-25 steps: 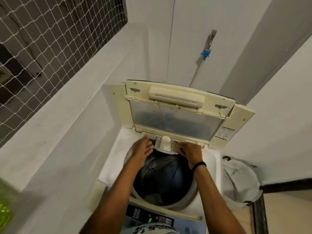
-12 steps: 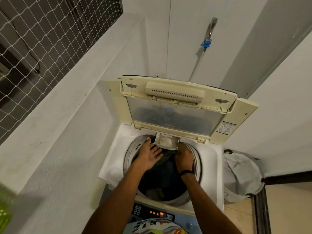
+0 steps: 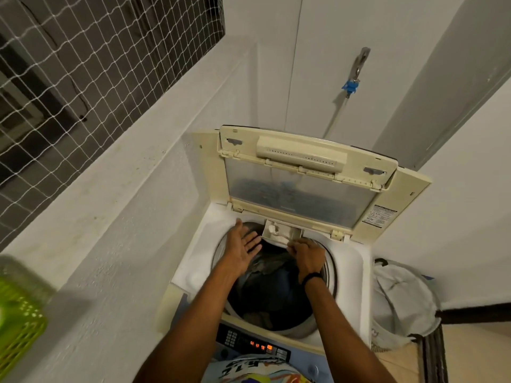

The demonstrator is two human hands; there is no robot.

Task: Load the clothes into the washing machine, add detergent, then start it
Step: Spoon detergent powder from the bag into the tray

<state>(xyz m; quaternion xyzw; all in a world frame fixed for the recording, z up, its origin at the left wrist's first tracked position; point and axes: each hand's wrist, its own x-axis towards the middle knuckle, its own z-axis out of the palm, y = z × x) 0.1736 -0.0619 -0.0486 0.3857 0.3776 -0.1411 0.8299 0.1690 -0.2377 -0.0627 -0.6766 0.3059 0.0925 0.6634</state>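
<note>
- The washing machine (image 3: 355, 272) had a smooth white plastic top; its cream plastic lid (image 3: 301, 194) held a cloudy translucent panel.
- Its detergent drawer (image 3: 282, 233) was pale plastic.
- Clothes (image 3: 276, 294) inside it were dark, matt cloth.
- Left of it, the wall (image 3: 124, 244) was rough and matt.

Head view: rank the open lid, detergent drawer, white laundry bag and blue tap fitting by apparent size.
1. open lid
2. white laundry bag
3. detergent drawer
4. blue tap fitting, though it sits farther back, so true size is unsure.
</note>
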